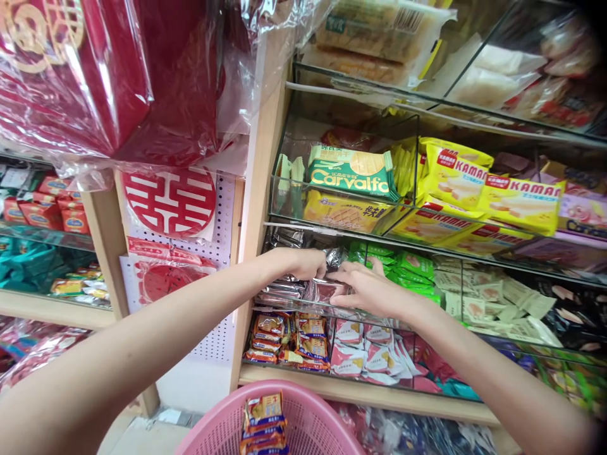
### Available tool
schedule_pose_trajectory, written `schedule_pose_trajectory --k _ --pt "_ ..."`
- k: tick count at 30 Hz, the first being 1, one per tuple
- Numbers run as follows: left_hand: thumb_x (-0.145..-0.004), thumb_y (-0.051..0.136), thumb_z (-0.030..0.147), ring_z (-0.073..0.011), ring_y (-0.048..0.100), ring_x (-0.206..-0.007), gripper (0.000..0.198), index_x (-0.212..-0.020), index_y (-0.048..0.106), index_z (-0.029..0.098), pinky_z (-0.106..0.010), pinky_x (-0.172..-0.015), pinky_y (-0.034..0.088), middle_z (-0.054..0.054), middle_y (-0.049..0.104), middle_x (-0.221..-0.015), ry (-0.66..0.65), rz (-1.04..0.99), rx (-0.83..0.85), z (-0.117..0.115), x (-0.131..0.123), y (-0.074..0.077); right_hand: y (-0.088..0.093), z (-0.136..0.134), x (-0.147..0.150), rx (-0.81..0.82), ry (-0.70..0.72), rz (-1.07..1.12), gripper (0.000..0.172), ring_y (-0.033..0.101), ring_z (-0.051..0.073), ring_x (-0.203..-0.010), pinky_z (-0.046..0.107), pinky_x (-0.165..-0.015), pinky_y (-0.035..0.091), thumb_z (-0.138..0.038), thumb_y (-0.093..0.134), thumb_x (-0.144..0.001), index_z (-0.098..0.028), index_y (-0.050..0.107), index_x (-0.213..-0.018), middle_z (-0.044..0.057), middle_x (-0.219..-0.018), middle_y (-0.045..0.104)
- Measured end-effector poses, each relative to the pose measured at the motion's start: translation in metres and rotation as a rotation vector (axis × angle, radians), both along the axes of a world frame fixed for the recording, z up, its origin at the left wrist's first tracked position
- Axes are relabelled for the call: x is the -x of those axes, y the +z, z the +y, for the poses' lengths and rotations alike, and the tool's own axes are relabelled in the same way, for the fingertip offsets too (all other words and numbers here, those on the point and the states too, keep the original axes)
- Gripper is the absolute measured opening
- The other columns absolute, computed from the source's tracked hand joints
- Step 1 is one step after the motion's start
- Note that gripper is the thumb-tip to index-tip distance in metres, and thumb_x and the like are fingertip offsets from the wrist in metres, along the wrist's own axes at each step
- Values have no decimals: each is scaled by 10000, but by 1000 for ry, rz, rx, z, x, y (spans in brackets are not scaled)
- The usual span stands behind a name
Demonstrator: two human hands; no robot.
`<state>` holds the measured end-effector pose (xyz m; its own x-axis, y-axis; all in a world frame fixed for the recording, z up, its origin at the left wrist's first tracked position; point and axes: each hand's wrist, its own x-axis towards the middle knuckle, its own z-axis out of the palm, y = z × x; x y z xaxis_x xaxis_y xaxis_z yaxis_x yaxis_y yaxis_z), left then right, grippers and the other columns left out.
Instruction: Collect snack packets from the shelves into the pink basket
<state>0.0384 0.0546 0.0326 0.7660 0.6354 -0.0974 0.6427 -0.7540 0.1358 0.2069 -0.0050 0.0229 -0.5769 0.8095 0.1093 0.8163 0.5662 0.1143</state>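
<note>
Both my hands reach into a glass-fronted shelf bin (303,302) full of silver foil snack packets (284,289). My left hand (308,262) is curled with fingers closed round some of the silver packets at the top of the pile. My right hand (365,287) lies beside it, fingers pressed onto a silver packet (327,289) with a dark red panel, gripping it against the pile. The two hands nearly touch. Below my arms a pink plastic basket (313,417) holds a couple of orange and blue snack packets (264,420).
Green Carvalfa biscuit packs (353,172) and yellow Kamar packs (474,183) fill the bins above. Orange packets (284,338) and pink-white packets (365,354) sit in the lower bins. Green packets (403,262) lie right of my hands. Red boxes in plastic wrap (109,76) hang at upper left.
</note>
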Motion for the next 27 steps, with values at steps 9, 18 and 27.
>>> schedule_pose_trajectory --k 9,18,27 --pt "-803 493 183 -114 619 -741 278 -983 700 142 -189 -640 439 -11 735 -867 -73 -149 14 -16 6 12 -18 -4 -14 -185 103 -44 357 556 228 -945 622 -985 170 -381 330 -968 -216 647 -980 54 -921 608" --pt "-775 619 249 -111 597 -666 200 -938 686 155 -189 -586 398 -16 727 -792 -61 -128 -98 -35 12 6 -30 -22 -9 -261 100 22 350 569 224 -959 602 -1032 115 -319 288 -980 -174 511 -1208 76 -989 631" --pt "-771 605 236 -180 640 -713 162 -901 698 208 -242 -542 352 -52 731 -823 -63 -20 -266 -47 5 0 -47 -24 -15 -392 134 37 444 573 233 -966 579 -1056 86 -466 351 -944 -156 488 -1230 95 -1002 641"
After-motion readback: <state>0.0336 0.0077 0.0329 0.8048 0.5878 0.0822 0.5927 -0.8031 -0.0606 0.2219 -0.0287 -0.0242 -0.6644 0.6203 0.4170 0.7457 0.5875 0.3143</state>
